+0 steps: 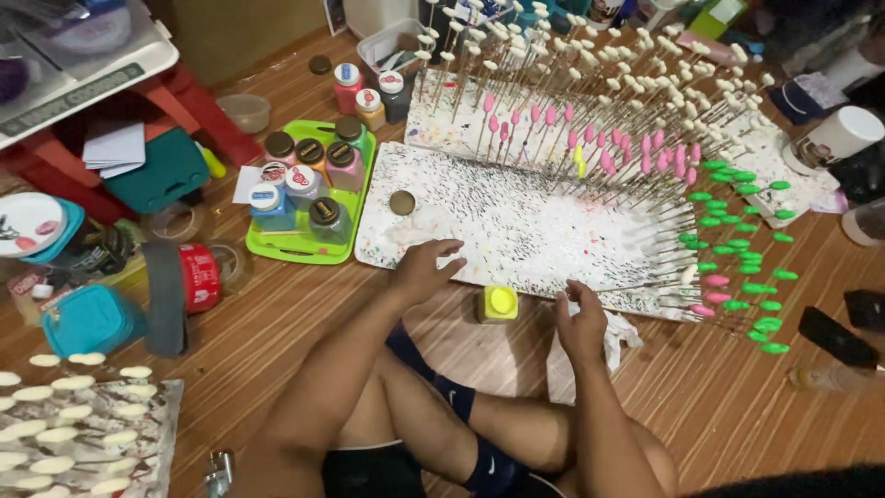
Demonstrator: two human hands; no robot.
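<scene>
Evidently, painting was under way: beside the yellow paint jar (499,303), a thin stick (636,288) was pinched by right hand (581,327); left hand (426,269) hovered spread, empty; dipping seemed due

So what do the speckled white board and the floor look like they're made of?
The speckled white board looks like foam, matte and pitted, since thin sticks stand stuck in it. The floor looks like striped wood-grain laminate or vinyl with a slight sheen; which one is unclear.

We've got a green tray (297,247) of paint jars, a white mug (841,136), tape rolls (198,277) — all on wood floor (737,406).
</scene>
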